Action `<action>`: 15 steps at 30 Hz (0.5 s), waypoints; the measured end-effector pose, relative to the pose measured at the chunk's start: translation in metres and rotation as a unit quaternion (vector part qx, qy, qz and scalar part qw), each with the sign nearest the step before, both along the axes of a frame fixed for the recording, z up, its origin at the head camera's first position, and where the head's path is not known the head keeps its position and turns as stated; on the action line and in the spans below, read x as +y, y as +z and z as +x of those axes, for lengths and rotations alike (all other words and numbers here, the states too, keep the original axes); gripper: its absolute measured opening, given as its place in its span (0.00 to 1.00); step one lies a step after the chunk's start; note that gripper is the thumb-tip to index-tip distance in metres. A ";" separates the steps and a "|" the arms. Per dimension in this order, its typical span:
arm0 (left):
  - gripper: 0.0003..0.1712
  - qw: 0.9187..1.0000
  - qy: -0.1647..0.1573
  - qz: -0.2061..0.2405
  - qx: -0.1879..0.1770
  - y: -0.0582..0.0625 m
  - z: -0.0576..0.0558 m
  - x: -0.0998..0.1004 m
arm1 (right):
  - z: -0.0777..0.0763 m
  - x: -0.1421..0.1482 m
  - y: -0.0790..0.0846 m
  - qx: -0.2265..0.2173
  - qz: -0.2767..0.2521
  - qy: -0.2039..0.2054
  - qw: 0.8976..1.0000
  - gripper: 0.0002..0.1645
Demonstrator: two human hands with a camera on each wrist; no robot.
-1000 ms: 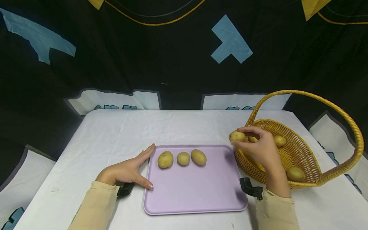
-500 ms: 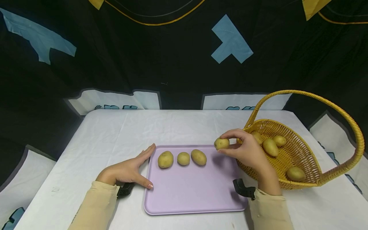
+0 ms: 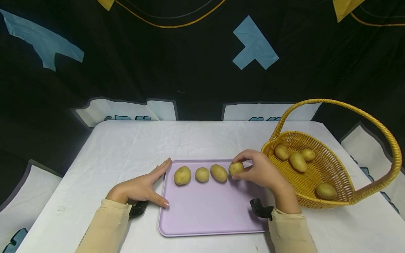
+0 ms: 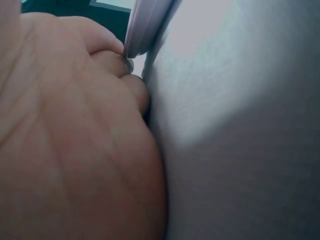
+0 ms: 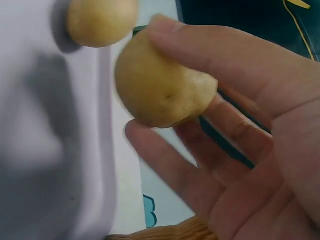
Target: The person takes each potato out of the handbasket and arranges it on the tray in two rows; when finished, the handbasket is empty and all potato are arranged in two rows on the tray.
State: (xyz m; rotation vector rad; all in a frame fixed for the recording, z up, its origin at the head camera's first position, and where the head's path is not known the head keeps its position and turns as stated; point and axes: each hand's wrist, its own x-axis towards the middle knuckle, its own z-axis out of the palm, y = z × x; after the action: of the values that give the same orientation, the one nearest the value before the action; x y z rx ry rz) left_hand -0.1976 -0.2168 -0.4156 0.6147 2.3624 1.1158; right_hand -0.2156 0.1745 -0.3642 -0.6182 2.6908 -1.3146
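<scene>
My right hand (image 3: 261, 171) pinches a potato (image 3: 236, 168) between thumb and fingers, over the upper right part of a lilac tray (image 3: 209, 211). In the right wrist view the held potato (image 5: 160, 85) sits at the fingertips, near another potato (image 5: 102, 20) on the tray. To its left, a large potato (image 3: 182, 175), a small round potato (image 3: 202, 174) and an oval potato (image 3: 219, 173) lie in a row along the far side. My left hand (image 3: 143, 186) rests at the tray's left edge with fingers spread. In the left wrist view its palm (image 4: 75, 130) fills much of the frame.
A yellow wicker basket (image 3: 343, 175) with a tall arched handle (image 3: 357, 110) stands right of the tray, several potatoes (image 3: 298, 162) inside. The white-covered table (image 3: 186, 140) ends at a dark curtain (image 3: 190, 70) behind.
My right hand has carried the potato left from above the basket's near rim to over the tray, beside the oval potato. My left hand and the tray have stayed put.
</scene>
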 end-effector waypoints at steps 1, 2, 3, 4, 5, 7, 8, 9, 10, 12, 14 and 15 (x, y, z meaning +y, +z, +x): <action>0.80 1.000 -0.001 0.001 0.001 0.000 0.000 0.000 | 0.000 -0.001 -0.001 -0.001 0.013 0.001 1.000 0.21; 0.80 1.000 0.000 0.000 0.001 0.001 0.000 0.000 | -0.001 -0.002 -0.002 -0.001 0.025 0.004 1.000 0.21; 0.80 1.000 0.000 0.001 0.001 0.001 0.000 0.000 | -0.001 -0.003 -0.003 0.000 0.036 0.006 0.999 0.21; 0.81 1.000 0.002 0.001 -0.001 0.001 0.000 0.000 | -0.002 -0.003 -0.005 0.002 0.048 0.008 0.999 0.21; 0.81 1.000 0.002 0.001 -0.001 0.002 0.000 0.000 | -0.002 -0.004 -0.006 0.004 0.057 0.009 0.998 0.21; 0.80 1.000 0.003 0.001 -0.002 0.002 0.000 0.000 | -0.003 -0.005 -0.008 0.005 0.071 0.012 0.997 0.22; 0.80 1.000 0.004 0.002 -0.004 0.002 0.000 0.000 | -0.003 -0.005 -0.009 0.006 0.077 0.013 0.997 0.22; 0.80 1.000 0.004 0.004 -0.004 0.003 0.001 0.000 | -0.004 -0.006 -0.009 0.006 0.081 0.012 0.997 0.22; 0.80 1.000 0.003 0.004 -0.004 0.003 0.001 0.000 | -0.004 -0.006 -0.010 0.005 0.084 0.011 0.996 0.22; 0.79 1.000 0.003 0.005 -0.004 0.003 0.002 0.000 | -0.005 -0.006 -0.011 0.005 0.084 0.011 0.996 0.22; 0.79 1.000 0.003 0.006 -0.003 0.004 0.002 0.000 | -0.005 -0.006 -0.012 0.006 0.081 0.008 0.997 0.21; 0.79 1.000 0.003 0.006 -0.002 0.004 0.002 0.000 | -0.005 -0.006 -0.012 0.006 0.079 0.006 0.997 0.21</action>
State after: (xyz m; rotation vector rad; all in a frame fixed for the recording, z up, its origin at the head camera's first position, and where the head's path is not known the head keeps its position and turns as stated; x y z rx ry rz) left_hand -0.1953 -0.2170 -0.4119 0.6096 2.3573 1.1329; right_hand -0.2205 0.1682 -0.3759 -0.6265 2.7611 -1.0847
